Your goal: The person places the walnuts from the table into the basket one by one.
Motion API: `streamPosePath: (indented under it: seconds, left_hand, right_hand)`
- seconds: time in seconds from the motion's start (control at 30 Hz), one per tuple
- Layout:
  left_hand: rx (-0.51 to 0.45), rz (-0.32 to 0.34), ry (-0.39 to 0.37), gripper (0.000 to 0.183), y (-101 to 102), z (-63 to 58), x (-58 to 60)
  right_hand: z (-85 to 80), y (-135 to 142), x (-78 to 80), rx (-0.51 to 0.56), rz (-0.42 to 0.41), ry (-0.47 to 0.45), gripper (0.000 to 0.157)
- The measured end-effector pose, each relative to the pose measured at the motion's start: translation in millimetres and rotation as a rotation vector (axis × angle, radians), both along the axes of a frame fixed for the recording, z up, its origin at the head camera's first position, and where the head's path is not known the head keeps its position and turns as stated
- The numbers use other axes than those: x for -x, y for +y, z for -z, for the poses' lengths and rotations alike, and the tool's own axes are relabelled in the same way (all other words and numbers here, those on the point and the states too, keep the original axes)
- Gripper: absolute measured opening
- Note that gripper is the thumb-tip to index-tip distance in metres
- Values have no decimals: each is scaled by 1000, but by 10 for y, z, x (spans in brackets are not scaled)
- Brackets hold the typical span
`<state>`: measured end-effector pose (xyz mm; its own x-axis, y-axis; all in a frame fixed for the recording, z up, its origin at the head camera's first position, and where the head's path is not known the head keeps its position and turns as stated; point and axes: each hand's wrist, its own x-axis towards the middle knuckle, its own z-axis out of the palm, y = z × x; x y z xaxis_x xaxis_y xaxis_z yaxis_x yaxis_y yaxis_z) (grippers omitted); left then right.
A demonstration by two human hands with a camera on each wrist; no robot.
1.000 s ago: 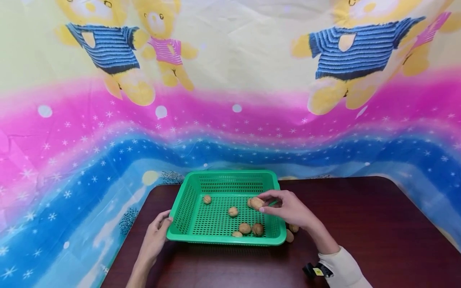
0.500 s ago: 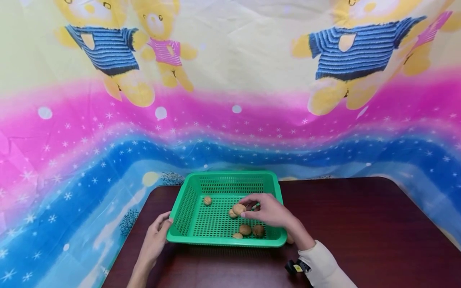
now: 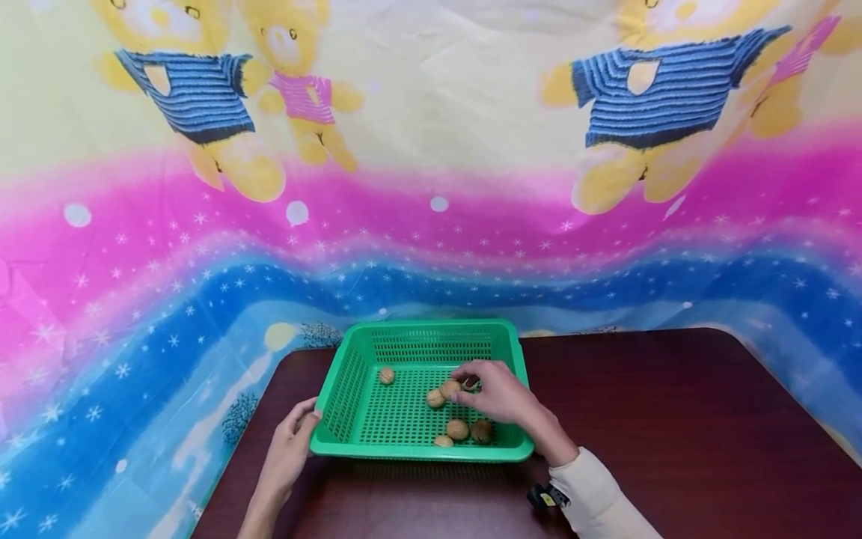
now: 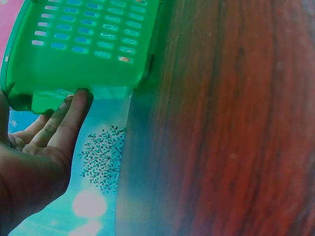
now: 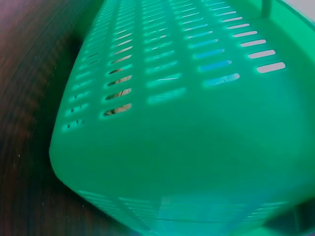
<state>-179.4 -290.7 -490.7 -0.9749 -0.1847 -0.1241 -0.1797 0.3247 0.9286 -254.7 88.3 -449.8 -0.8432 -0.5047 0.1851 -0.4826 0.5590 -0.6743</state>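
A green plastic basket (image 3: 420,451) with slotted walls stands on the table, with several walnuts inside. My left hand (image 3: 289,445) holds its left rim, the thumb on top. In the left wrist view that hand's fingers (image 4: 74,118) lie along the outside of the basket wall, below the rim. My right hand (image 3: 494,391) reaches over the right side and pinches a walnut (image 3: 450,389) between thumb and fingers. This walnut overlaps another walnut (image 3: 435,398) in the head view. The right wrist view is filled by the basket's outer wall (image 5: 162,157), and the hand is out of sight there.
Near the front wall lie a walnut (image 3: 458,429), a darker walnut (image 3: 481,431) and a partly hidden walnut (image 3: 443,441). One walnut (image 3: 387,376) sits at the back left. The dark wooden table (image 3: 660,419) extends right; a bear-print cloth (image 3: 431,247) hangs behind.
My right hand has moved left over the basket with its walnut, then shifted only slightly. Walnuts beside the basket's right end are now hidden behind the right arm. The left hand keeps its hold.
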Motion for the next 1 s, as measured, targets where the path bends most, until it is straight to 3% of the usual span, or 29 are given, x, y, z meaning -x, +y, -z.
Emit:
streamPosePath:
  seconds: [0.27, 0.43, 0.63, 1.0]
  left_hand:
    - [-32, -6, -3, 55, 16, 25, -28]
    - [-33, -2, 1, 54, 21, 20, -21]
    - [-34, 6, -8, 55, 10, 4, -6]
    - [-25, 8, -2, 57, -2, -4, -12]
  right_hand:
    - [-11, 45, -38, 44, 24, -15, 28]
    - [-104, 147, -57, 89, 24, -18, 28]
    - [-245, 422, -96, 124, 95, 4, 31]
    - [-288, 992, -85, 140, 216, -33, 41]
